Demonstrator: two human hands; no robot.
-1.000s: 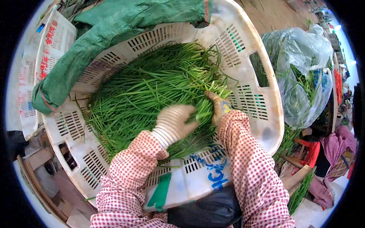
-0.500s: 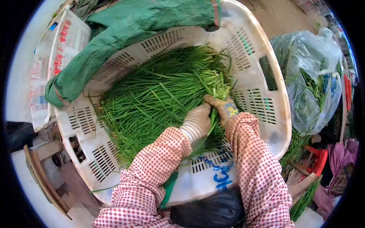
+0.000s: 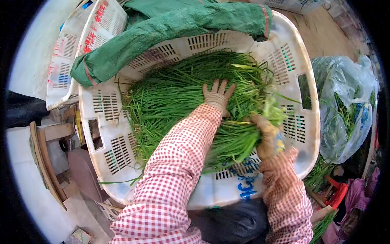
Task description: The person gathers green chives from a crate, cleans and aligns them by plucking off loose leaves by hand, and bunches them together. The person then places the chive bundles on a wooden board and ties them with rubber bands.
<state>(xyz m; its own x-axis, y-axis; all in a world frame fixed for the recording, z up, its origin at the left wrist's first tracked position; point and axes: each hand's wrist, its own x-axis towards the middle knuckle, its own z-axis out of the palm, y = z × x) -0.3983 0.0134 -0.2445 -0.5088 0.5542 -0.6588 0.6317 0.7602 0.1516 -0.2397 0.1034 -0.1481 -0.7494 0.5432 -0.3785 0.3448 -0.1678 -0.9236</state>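
Note:
Long green leafy stalks (image 3: 174, 93) lie in a white slotted plastic basket (image 3: 306, 134). My left hand (image 3: 218, 97), in a striped glove, rests on top of the pile with its fingers spread. To its right, my right hand (image 3: 266, 136), in a stained glove, is closed round a bunch of the stalks (image 3: 239, 142) near their pale ends. The leaves of that bunch reach left and down, below my left hand. Motion blurs the pale ends.
A green woven cloth (image 3: 170, 30) drapes over the basket's far rim. More white crates (image 3: 99, 28) stand at the upper left. On the right are a clear plastic bag (image 3: 345, 114) of greens and a red object (image 3: 339, 193). A wooden frame (image 3: 44, 162) is at left.
My left hand has left the stalks beside my right hand and opened flat on the pile. My right hand has moved down relative to the basket with a bunch. The whole view has shifted.

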